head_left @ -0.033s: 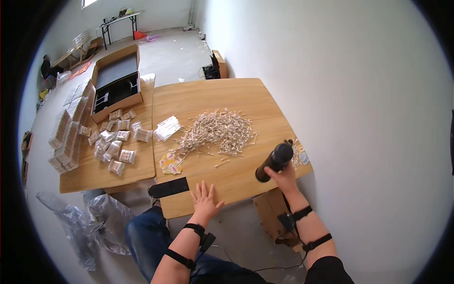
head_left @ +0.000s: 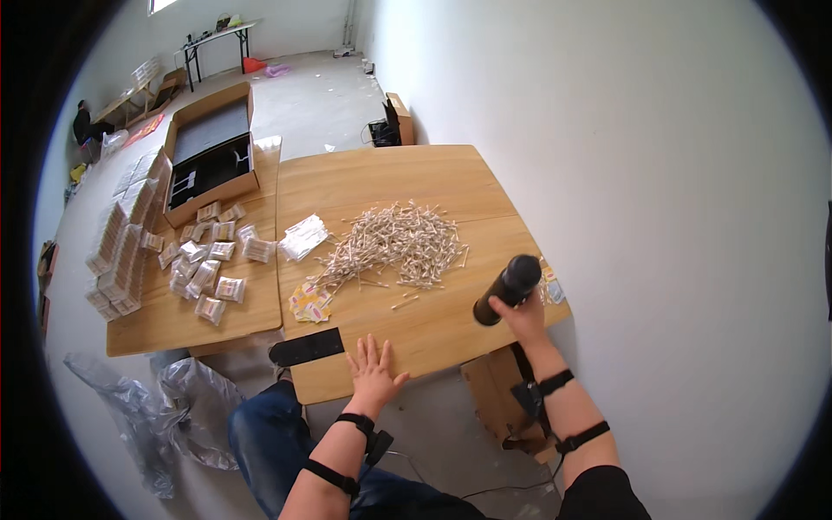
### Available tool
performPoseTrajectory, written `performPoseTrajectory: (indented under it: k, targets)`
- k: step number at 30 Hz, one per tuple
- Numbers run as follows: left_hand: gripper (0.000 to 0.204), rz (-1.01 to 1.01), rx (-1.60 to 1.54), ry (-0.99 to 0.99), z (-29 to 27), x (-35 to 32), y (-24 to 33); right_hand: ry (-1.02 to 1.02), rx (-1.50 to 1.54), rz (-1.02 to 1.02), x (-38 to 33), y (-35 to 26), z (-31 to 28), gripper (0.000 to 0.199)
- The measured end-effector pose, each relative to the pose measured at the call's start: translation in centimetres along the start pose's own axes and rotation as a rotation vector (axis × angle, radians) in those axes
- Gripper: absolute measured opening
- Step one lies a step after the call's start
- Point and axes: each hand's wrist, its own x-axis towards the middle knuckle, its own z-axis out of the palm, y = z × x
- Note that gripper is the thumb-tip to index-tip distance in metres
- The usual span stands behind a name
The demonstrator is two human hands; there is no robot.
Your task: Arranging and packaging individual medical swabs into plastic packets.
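My right hand (head_left: 523, 319) is wrapped round a black bottle (head_left: 507, 290), which is tilted above the right side of the wooden table (head_left: 390, 173). My left hand (head_left: 373, 374) lies flat on the table's near edge with its fingers spread, holding nothing. Beside its fingers is a flat black strip (head_left: 306, 347). A large loose heap of cotton swabs (head_left: 399, 247) covers the table's middle, and a few swabs (head_left: 405, 302) lie apart on its near side. Left of the heap are white slips (head_left: 303, 237) and small yellow-and-white cards (head_left: 310, 300). The bottle partly hides more cards (head_left: 551, 284) near the right edge.
On the adjoining left table, several small swab packs (head_left: 204, 277) lie scattered beside stacked clear packs (head_left: 117, 251) and an open cardboard box (head_left: 212, 191). A cardboard box (head_left: 494, 394) stands under the near right edge. Clear plastic bags (head_left: 195, 403) lie at lower left. A wall (head_left: 641, 173) rises at right.
The bottle in my right hand has shifted slightly right and up. My left hand stays flat on the table. The whole view has drifted slightly.
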Motion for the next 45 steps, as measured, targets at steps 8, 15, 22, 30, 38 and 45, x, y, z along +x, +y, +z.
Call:
performPoseTrajectory:
  k: [8,15,22,30,38,45]
  targets:
    - [0.091,0.021,0.032,-0.020,1.7,0.8,-0.7,0.399,-0.324,-0.158,17.0,9.3,-2.9,0.059]
    - [0.093,-0.029,0.052,-0.003,2.5,1.3,-0.3,0.542,-0.354,0.104,25.1,18.4,-4.8,0.071]
    - [0.089,-0.058,0.092,-0.041,1.2,-1.1,-1.3,0.524,-0.493,0.264,23.7,18.8,-1.5,0.076]
    - [0.087,-0.041,0.115,-0.047,1.1,-0.7,-1.0,0.674,-0.678,0.339,21.2,18.8,-0.8,0.058]
    - [0.089,-0.032,0.116,-0.081,0.4,0.1,-0.5,-0.065,-0.715,-0.293,-0.8,14.1,11.3,0.041]
    - [0.081,-0.021,0.206,-0.154,-1.2,0.4,-0.4,0.016,-0.899,-0.220,-3.5,13.3,14.1,0.040]
